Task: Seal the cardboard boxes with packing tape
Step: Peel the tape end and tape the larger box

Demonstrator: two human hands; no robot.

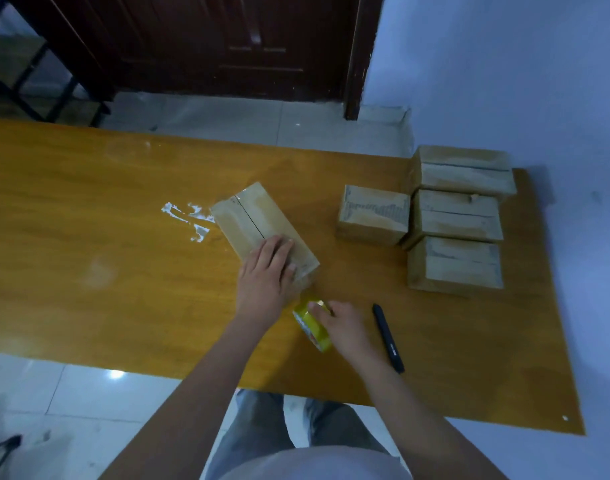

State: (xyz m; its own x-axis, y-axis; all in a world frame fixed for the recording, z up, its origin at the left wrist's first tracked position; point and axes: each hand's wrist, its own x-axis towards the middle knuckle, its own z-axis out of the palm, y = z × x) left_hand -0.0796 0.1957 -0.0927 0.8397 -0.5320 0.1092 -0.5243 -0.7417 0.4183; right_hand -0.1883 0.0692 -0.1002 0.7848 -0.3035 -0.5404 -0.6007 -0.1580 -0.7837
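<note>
A yellow-brown table (89,188) runs across the view, with grey tiled floor beyond it and a dark wooden door (227,43) behind. At the table's right end four closed boxes sit close together: three in a row from far to near, the far box (464,171), the middle box (457,216) and the near box (459,263), each with a seam across its top, and a fourth box (374,213) just left of the middle one, printed text on its top. What is inside any of them cannot be seen. A fifth box (248,216) lies angled near the table's middle, flaps closed, with clear tape along its centre seam. Just left of it, shiny scraps of tape (192,216) are stuck to the table.

The left hand (267,271) lies flat on the near end of the fifth box, fingers straight and close together, pressing down. The right hand (345,327) curls round a yellow tape roll (312,327) just in front of that box, fingers over its rim. A black pen (388,337) lies on the table just right of the right hand
</note>
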